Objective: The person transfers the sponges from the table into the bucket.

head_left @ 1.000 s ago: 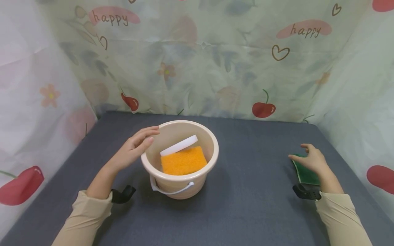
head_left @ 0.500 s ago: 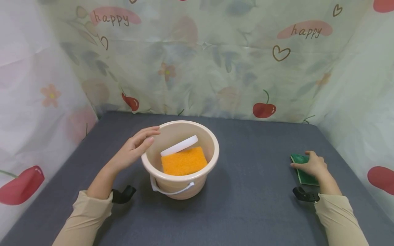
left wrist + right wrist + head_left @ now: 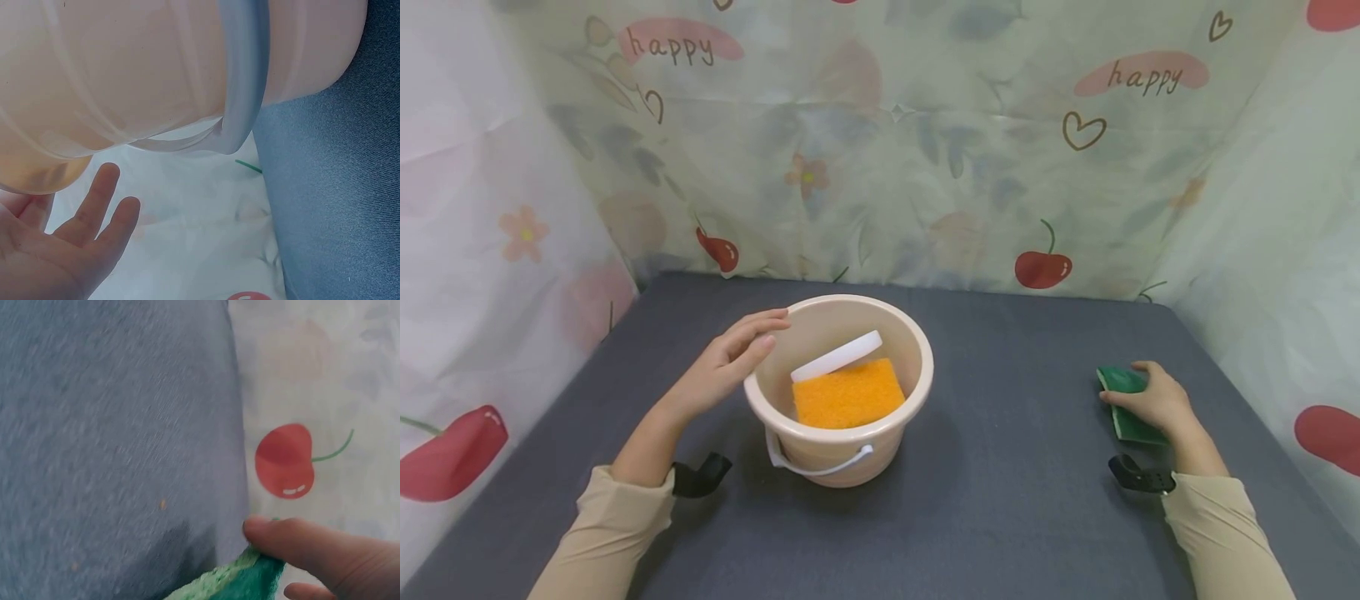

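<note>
A cream bucket (image 3: 838, 450) with a pale handle (image 3: 831, 468) stands left of the table's middle. Inside it lie an orange sponge-like block (image 3: 848, 396) and a white bar or ring edge (image 3: 837, 357), whose full shape is hidden. My left hand (image 3: 730, 358) is at the bucket's left rim, its fingers loosely extended and seen beside the wall in the left wrist view (image 3: 81, 231). Far to the right, my right hand (image 3: 1157, 400) pinches a green cloth (image 3: 1123, 382) with a pale edge, between thumb and fingers. The right wrist view shows the cloth (image 3: 250, 581) below the thumb.
The dark grey tabletop (image 3: 1000, 500) stretches between the bucket and the right hand. A printed curtain (image 3: 895, 167) closes off the back, and similar sheets hang on both sides. A black strap sits on each wrist.
The right hand has come down onto the green cloth and taken hold of it; the cloth has shifted slightly left and up. The left hand and bucket stay in place.
</note>
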{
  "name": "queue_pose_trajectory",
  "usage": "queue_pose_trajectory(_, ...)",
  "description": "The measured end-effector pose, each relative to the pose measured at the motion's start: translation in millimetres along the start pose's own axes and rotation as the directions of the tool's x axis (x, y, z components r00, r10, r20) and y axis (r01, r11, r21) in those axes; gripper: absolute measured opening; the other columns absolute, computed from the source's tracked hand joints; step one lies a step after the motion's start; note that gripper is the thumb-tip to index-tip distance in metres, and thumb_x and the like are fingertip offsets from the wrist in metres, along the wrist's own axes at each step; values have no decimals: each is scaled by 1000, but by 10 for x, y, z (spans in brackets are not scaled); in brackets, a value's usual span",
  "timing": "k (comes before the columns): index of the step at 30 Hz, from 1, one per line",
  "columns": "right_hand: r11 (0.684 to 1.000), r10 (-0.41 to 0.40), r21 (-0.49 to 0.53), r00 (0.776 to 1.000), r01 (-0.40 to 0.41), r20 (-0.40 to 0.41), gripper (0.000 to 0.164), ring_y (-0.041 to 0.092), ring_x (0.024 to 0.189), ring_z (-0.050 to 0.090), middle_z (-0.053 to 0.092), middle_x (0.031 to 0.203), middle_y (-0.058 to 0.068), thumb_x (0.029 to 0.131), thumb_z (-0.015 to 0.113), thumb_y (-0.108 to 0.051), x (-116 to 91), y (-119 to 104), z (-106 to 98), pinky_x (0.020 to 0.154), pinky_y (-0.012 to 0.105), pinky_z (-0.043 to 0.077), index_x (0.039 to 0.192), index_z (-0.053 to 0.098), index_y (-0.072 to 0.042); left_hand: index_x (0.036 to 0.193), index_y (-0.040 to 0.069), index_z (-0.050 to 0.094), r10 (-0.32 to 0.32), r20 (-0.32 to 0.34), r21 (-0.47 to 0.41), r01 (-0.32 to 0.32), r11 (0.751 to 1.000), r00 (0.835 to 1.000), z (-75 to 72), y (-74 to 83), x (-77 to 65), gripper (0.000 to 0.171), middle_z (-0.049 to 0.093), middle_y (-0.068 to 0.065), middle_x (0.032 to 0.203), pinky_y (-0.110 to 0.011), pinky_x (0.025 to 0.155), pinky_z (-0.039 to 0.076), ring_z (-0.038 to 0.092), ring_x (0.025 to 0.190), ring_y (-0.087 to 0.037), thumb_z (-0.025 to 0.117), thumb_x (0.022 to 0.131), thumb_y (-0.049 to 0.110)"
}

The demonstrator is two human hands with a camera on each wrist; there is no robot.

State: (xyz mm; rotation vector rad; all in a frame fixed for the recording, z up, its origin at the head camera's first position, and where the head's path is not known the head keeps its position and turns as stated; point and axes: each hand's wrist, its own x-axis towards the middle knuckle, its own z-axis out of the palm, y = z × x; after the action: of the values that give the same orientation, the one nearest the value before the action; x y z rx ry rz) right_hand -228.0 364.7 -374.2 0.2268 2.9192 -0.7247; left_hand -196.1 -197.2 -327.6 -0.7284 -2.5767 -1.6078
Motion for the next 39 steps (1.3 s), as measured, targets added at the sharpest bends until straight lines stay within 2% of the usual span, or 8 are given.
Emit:
queue_pose_trajectory(6,999,-43,25,999,44,-27,89,54,120,34,29,136,42,86,59,-49,-17,-176,-2,89,61,37,141,22,9,132,3,48,-2,1,-2,2,1000,1000,1,6,0,37,32,-11,150,-57,108,28,26,139,-30,42,100,21)
queue_pose_trajectory(14,988,-115,97,993,117,-25,86,52,126,32,31,138,40,85,61,-50,-47,-349,-17,92,62,37,142,26,4,132,4,48,-1,1,-1,1,1000,1000,0,11,-1,37,32,-11,150,-57,108,29,27,139,-30,42,100,20)
queue_pose_trajectory(23,972,-180,135,979,192,-94,79,48,127,34,33,141,33,84,62,-50,-109,-536,-39,92,60,37,141,33,-2,132,5,48,-2,2,-1,2,1000,1000,2,10,-4,37,32,-10,150,-57,108,29,26,139,-30,42,100,21)
queue_pose_trajectory(39,951,-225,186,965,247,-135,73,47,127,38,33,143,28,84,63,-50,-225,-872,-83,85,54,45,141,39,-10,133,4,47,-6,4,-5,6,1000,1000,5,12,-2,37,32,-10,150,-58,108,28,26,139,-30,42,100,21)
